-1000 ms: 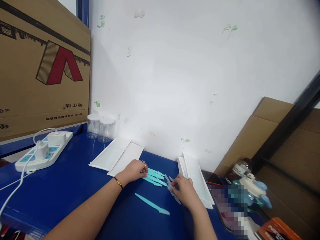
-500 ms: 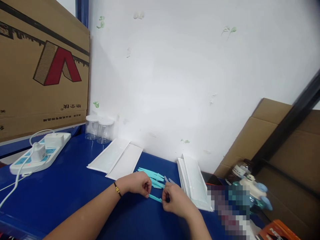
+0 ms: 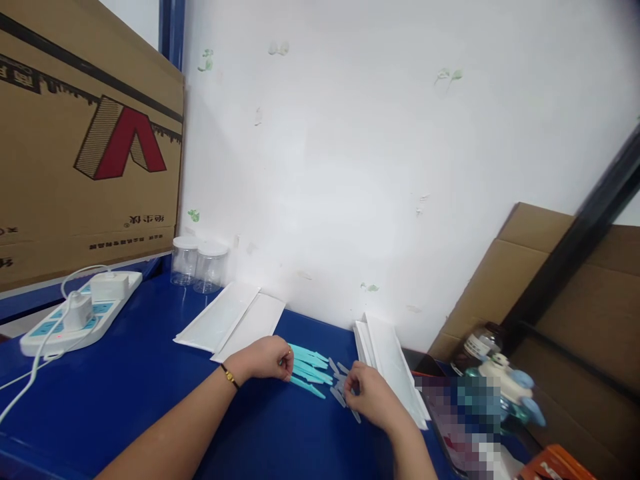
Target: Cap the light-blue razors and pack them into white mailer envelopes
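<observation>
My left hand pinches one end of a slim turquoise eyebrow razor, whose free end points right, just above the blue table. Behind it lies a bunch of similar turquoise razors, partly covered by my left fingers. My right hand is over a loose group of small translucent caps, its thumb and fingers curled together. Whether a cap is between those fingertips is hidden.
White padded envelopes lie left of the razors, and more white envelopes lie on the right. A power strip with plugs and cables, two clear jars, a phone-like slab and a brown bottle stand around the blue table.
My right hand has let go of the razor's right end and moved right, over the translucent caps. The left hand has shifted slightly left and up, still holding the razor.
</observation>
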